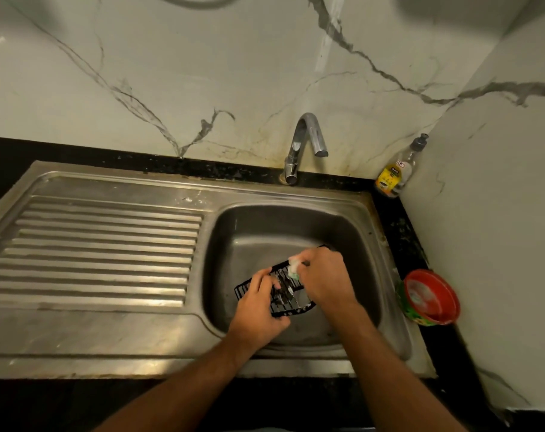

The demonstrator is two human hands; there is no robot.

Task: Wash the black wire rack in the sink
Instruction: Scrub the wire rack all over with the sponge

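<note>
Two bare forearms reach in from the bottom edge toward the basin of the steel sink [363,219]. The left hand [258,310] grips the black wire rack [291,299] at its near left side, fingers curled over the top wires and thumb beneath, holding it tilted above the basin floor. The right hand [325,280] is closed around a small pale scrubber [294,267] (whitish with a touch of green, and it may be sudsy, though the blur makes that hard to say), pressing it against the rack's far edge. The rack sits wholly within the basin, between the two hands, its far right corner showing past the right knuckles. To the left of the basin lies the ribbed draining board [102,251], part of the same steel unit. On the dark counter just right of the sink stands a red tub [431,296] with a green side, open at the top. Farther back, a chrome tap [305,141] rises behind the basin, its spout curving over toward the right. In the far right corner, against the marble wall [202,73], stands a pump bottle [395,173] with a yellow label.
</note>
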